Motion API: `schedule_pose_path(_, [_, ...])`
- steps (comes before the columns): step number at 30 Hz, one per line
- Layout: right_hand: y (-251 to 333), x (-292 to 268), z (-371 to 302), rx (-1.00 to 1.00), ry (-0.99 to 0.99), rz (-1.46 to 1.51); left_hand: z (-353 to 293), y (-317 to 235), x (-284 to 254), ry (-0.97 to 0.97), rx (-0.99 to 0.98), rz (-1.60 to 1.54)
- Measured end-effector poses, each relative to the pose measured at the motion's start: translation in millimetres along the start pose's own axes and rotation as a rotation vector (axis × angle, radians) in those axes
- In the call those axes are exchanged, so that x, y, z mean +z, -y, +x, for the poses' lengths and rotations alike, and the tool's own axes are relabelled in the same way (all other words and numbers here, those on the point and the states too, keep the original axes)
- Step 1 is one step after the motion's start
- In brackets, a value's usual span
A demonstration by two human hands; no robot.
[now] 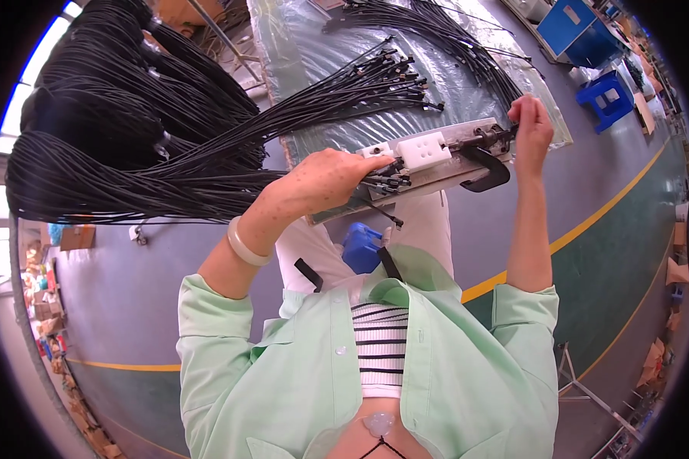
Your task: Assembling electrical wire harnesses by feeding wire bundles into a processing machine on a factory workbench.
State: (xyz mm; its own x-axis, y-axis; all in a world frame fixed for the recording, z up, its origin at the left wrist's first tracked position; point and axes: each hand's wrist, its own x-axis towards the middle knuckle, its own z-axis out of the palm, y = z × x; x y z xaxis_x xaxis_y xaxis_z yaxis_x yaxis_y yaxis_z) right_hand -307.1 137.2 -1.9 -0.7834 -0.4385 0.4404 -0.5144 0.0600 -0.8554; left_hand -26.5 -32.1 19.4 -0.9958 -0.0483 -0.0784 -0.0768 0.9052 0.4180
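A metal fixture plate with a toggle clamp point(478, 145) and a white block point(425, 151) lies across the near edge of the table. My left hand point(333, 180) is closed at the left of this block, its fingertips by a smaller white block point(377, 151). Black cables with connector ends point(389, 182) stick out from under its fingers. My right hand point(532, 126) is closed in a pinch at the clamp's right end; whatever lies between its fingers is hidden. Below the plate hangs the clamp's black curved handle point(488, 172).
Thick bundles of black cables point(130, 115) hang at the left, their connector ends point(394, 76) fanned over the plastic-covered table point(306, 46). Another cable bunch point(467, 46) lies at the far side. A blue stool point(605, 101) and a blue box point(576, 30) stand to the right.
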Motion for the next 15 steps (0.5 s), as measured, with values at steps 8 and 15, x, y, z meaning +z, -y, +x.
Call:
schedule_pose_path(8, [4,10,-15,-0.238,0.04,-0.126,-12,11,9,-0.155,0.087,-0.12])
schedule_pose_path(15, [2,-6,7,-0.307,-0.352,-0.314,-30,11,15,-0.241,0.266,-0.767])
